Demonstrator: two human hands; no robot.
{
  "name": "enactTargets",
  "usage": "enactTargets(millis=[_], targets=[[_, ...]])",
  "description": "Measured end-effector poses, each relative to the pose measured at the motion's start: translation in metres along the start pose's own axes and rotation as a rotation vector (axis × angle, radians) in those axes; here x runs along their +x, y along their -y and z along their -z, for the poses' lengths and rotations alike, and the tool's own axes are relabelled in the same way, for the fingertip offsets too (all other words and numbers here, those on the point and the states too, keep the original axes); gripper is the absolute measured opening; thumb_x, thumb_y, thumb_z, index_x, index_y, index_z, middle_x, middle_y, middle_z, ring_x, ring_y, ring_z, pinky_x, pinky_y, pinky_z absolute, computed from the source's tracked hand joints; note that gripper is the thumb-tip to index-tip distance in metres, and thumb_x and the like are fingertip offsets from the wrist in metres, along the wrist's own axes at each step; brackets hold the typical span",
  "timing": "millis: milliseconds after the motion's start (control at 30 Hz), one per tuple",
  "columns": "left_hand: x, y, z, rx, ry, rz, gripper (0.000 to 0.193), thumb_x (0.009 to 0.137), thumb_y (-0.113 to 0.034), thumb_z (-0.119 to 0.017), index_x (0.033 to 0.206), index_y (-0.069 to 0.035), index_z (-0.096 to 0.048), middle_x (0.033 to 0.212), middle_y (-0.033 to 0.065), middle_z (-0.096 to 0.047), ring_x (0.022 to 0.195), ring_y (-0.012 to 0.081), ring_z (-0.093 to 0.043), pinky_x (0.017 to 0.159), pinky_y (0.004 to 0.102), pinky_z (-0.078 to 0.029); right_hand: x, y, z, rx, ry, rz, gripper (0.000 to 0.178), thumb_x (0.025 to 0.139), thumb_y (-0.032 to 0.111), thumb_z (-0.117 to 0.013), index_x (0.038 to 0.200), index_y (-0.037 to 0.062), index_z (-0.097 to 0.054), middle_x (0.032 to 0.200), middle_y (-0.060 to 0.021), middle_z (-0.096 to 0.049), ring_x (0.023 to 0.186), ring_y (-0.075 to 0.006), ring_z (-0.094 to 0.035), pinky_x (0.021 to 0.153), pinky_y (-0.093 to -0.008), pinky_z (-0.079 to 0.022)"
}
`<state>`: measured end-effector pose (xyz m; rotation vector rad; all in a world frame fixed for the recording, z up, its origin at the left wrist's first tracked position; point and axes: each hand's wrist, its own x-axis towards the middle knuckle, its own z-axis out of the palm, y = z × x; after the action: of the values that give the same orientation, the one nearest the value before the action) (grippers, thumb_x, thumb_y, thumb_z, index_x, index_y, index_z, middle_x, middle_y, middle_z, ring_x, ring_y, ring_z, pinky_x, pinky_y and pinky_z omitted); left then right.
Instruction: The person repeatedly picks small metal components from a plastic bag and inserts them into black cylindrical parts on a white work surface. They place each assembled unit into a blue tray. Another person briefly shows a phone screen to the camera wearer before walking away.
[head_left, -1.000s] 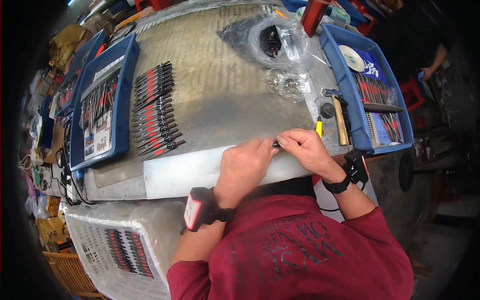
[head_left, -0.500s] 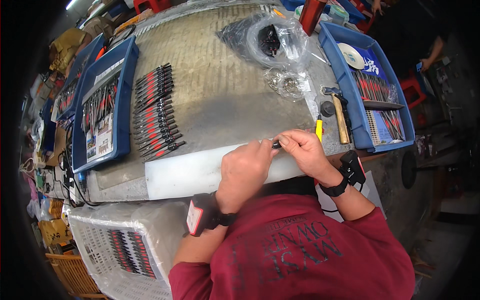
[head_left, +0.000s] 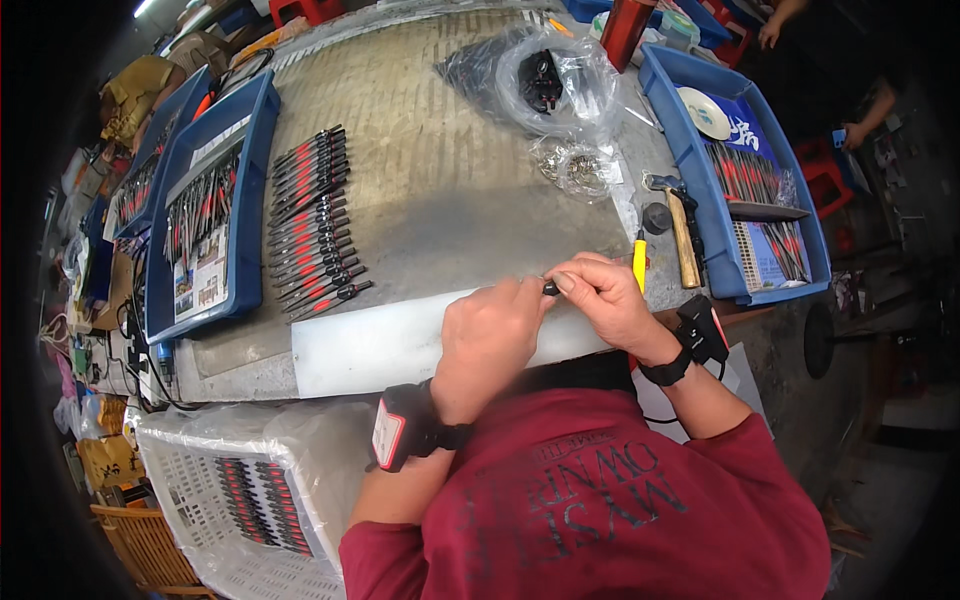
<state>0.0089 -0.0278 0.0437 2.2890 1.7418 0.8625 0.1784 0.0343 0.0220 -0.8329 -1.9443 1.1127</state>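
My left hand and my right hand meet above a white board at the table's near edge. Between their fingertips sits a small dark cylindrical piece. The thumb and index finger of my right hand pinch it. The fingers of my left hand are curled round its other side, which hides most of it. To the left on the table lies a row of slim black-and-red rod-shaped tools, side by side. A yellow-handled tool lies just beyond my right hand.
Blue trays with more rods stand at left; another blue tray is at right. A hammer, a round black piece and plastic bags of small parts lie near it. A lined white crate stands below left.
Both hands stay in almost the same place, still holding the small dark piece together. My right fingers have shifted very slightly. The view has barely moved.
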Motion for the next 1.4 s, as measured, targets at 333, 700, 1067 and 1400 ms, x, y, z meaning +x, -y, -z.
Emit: enactTargets(millis=[333,700,1067,1400], targets=[[0.002,0.002,-0.001,-0.142,-0.042,0.065,0.017,0.082,-0.021,-0.066,0.086,-0.005,-0.062,0.073,0.0114,-0.059,0.061,0.0308,-0.06,0.053,0.0404,-0.047,0.0,-0.002,0.003,0.268,0.045,-0.34,0.021,0.093,0.015,-0.055,0.095,-0.0042,-0.064,0.079,-0.0004,-0.062,0.077,-0.0053,-0.053,0.067,-0.0244,-0.045],[0.002,0.008,0.0,-0.17,0.001,0.028,0.018,0.082,-0.022,-0.066,0.081,-0.005,-0.06,0.071,0.0111,-0.059,0.06,0.0318,-0.06,0.053,0.0406,-0.047,0.002,0.001,0.006,0.154,0.099,-0.192,0.02,0.092,0.014,-0.058,0.092,-0.0039,-0.066,0.078,-0.0037,-0.063,0.072,-0.0094,-0.055,0.064,-0.0249,-0.044],[0.0,0.001,-0.002,-0.142,-0.013,0.089,0.017,0.081,-0.019,-0.067,0.091,-0.005,-0.063,0.078,0.012,-0.063,0.066,0.0314,-0.061,0.057,0.039,-0.048,-0.001,0.0,0.003,0.072,0.024,-0.145,0.016,0.088,0.009,-0.058,0.092,-0.0053,-0.064,0.087,-0.0115,-0.065,0.078,-0.0172,-0.06,0.07,-0.0285,-0.047],[0.003,0.006,0.002,-0.369,0.07,0.187,0.024,0.089,-0.026,-0.06,0.091,-0.002,-0.065,0.078,0.0156,-0.064,0.069,0.0339,-0.062,0.061,0.0384,-0.048,-0.005,0.006,0.011,0.16,0.13,-0.194,0.023,0.096,0.015,-0.053,0.104,-0.0036,-0.063,0.091,-0.0056,-0.062,0.083,-0.0114,-0.056,0.074,-0.0247,-0.044]])
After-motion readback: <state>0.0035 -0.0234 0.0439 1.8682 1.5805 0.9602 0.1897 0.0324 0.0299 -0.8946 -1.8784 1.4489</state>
